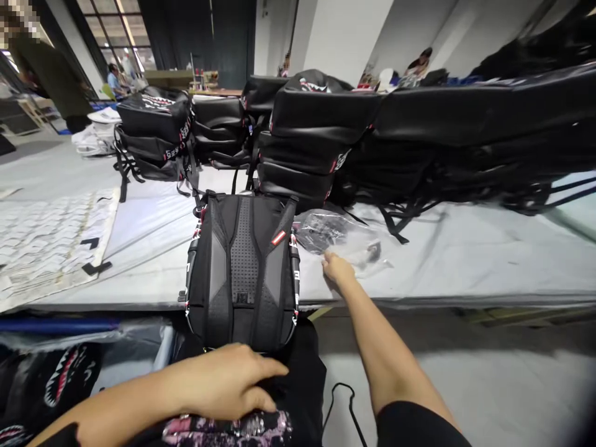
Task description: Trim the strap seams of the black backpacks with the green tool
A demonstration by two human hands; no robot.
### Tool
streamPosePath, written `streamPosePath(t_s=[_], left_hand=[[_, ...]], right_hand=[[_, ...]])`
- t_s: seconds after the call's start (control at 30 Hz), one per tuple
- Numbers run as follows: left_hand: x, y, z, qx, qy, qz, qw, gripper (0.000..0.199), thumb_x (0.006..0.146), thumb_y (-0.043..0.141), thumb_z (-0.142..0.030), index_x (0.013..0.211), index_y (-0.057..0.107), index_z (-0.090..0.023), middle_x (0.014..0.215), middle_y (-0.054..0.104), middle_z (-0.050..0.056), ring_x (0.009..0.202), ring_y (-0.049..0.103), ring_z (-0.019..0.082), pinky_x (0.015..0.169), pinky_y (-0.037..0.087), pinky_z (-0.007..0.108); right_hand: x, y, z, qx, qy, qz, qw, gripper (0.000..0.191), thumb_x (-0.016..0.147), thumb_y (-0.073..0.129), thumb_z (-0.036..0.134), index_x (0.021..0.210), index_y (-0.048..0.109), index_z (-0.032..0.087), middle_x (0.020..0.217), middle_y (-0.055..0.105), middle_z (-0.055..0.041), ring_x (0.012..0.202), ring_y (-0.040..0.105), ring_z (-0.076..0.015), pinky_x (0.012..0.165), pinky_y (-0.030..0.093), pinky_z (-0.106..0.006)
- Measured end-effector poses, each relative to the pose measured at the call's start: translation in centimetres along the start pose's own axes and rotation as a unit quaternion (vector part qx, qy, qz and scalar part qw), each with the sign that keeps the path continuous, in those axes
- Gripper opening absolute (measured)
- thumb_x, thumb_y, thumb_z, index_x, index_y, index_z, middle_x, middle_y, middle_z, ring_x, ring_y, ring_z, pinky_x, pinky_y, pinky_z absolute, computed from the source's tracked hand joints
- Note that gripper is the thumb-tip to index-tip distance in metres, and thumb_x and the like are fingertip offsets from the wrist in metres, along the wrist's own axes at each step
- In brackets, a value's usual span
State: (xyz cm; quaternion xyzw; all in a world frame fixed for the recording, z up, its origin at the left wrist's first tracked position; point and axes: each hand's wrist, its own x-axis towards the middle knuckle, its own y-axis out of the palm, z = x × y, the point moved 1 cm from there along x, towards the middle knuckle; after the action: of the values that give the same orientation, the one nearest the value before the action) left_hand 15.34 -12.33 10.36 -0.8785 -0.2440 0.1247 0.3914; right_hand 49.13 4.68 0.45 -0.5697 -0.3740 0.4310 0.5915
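A black backpack (243, 254) leans at the table's front edge, with its padded back and straps facing up. Below its lower end lies my left hand (233, 379), palm down, thumb and index finger apart and nothing visible in it. Reaching forward on the right, my right hand (338, 270) has its fingers closed at the near edge of a clear plastic bag (358, 239). Something dark and patterned shows inside the bag. A pink and black sequined-looking fabric (228, 429) is under my left wrist, partly cut off by the frame.
Stacked black bags (302, 139) line the far side of the white table (465, 261); loose straps hang from them. At left are a sheet with rows of white labels (51, 230) and a bin (165, 347) holding shark-mouth bags. Other people are in the background.
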Motion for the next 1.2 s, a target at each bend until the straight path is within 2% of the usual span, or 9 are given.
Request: streamPosePath(t_s=[0.17,0.27,0.37,0.5,0.63,0.77,0.9,1.07,1.2], left_hand=[[4.9,-3.5,3.8,0.149,-0.015,-0.205,0.967,0.041,0.099,0.046,-0.033,0.135,0.056,-0.017,0.137,0.061,0.012,0.129,0.056,0.024,0.110,0.044,0.039],[7.9,0.5,9.3,0.293,-0.114,-0.248,0.916,0.049,0.099,0.045,-0.031,0.141,0.049,-0.007,0.149,0.045,0.021,0.143,0.037,0.033,0.116,0.034,0.055],[8.1,5.1,12.4,0.349,-0.108,-0.239,0.900,0.055,0.100,0.040,-0.035,0.145,0.042,-0.002,0.155,0.036,0.021,0.148,0.027,0.036,0.119,0.028,0.059],[5.9,8.1,14.2,0.361,-0.110,-0.251,0.891,0.061,0.099,0.040,-0.039,0.150,0.036,-0.006,0.160,0.028,0.016,0.149,0.024,0.036,0.118,0.030,0.060],[4.9,8.8,15.2,0.361,-0.099,-0.245,0.894,0.067,0.098,0.043,-0.041,0.154,0.026,-0.008,0.163,0.018,0.015,0.151,0.017,0.035,0.116,0.031,0.061],[4.8,9.1,14.4,0.360,-0.093,-0.247,0.895,0.065,0.096,0.046,-0.036,0.152,0.031,-0.007,0.162,0.021,0.016,0.150,0.019,0.036,0.115,0.031,0.061],[6.6,5.6,13.2,0.381,-0.046,-0.237,0.893,0.052,0.089,0.056,-0.036,0.133,0.058,-0.009,0.141,0.054,0.020,0.129,0.050,0.038,0.109,0.035,0.063],[13.8,-5.7,11.6,0.428,0.164,-0.269,0.847,0.033,0.093,0.048,-0.020,0.121,0.065,-0.013,0.130,0.062,0.016,0.127,0.051,0.032,0.112,0.033,0.053],[16.4,-11.8,10.0,0.419,0.189,-0.232,0.857,0.025,0.094,0.044,-0.020,0.094,0.069,-0.016,0.098,0.069,0.012,0.098,0.061,0.025,0.102,0.039,0.047]], right_hand=[[-4.3,-3.6,1.4,0.019,-0.024,-0.090,0.996,0.045,0.101,0.034,0.026,0.142,0.048,0.014,0.137,0.058,-0.0167,0.121,0.059,-0.0270,0.096,0.049,-0.037],[-8.6,-5.3,7.2,0.069,-0.197,-0.182,0.961,0.044,0.101,0.032,0.022,0.142,0.046,0.018,0.148,0.049,-0.0106,0.131,0.051,-0.0211,0.103,0.046,-0.031],[-11.5,-5.0,13.7,0.017,-0.341,-0.092,0.935,0.039,0.099,0.041,0.024,0.137,0.050,0.024,0.144,0.053,-0.0101,0.111,0.065,-0.0218,0.086,0.054,-0.030],[-12.0,-3.9,16.1,-0.033,-0.229,-0.035,0.972,0.030,0.099,0.040,0.020,0.123,0.056,0.013,0.113,0.068,-0.0188,0.089,0.072,-0.0263,0.071,0.055,-0.033],[-10.6,-3.8,11.7,-0.038,-0.090,-0.036,0.995,0.037,0.101,0.042,0.035,0.120,0.054,0.006,0.093,0.071,-0.0217,0.089,0.072,-0.0323,0.073,0.054,-0.038],[-8.9,-2.8,8.4,0.058,-0.027,0.002,0.998,0.063,0.094,0.056,0.052,0.139,0.042,0.010,0.108,0.072,-0.0191,0.101,0.069,-0.0310,0.078,0.051,-0.035],[-7.9,-1.8,8.5,0.113,-0.057,0.008,0.992,0.039,0.091,0.063,0.039,0.126,0.061,0.022,0.109,0.074,-0.0070,0.099,0.070,-0.0207,0.076,0.048,-0.024],[-9.6,-2.8,8.9,0.099,-0.121,-0.071,0.985,0.035,0.094,0.056,0.035,0.127,0.062,0.025,0.101,0.076,-0.0070,0.093,0.070,-0.0207,0.075,0.045,-0.025],[-12.2,-3.7,7.2,0.123,-0.159,-0.071,0.977,0.035,0.096,0.053,0.035,0.129,0.063,0.026,0.095,0.076,-0.0065,0.087,0.070,-0.0201,0.073,0.045,-0.025]])
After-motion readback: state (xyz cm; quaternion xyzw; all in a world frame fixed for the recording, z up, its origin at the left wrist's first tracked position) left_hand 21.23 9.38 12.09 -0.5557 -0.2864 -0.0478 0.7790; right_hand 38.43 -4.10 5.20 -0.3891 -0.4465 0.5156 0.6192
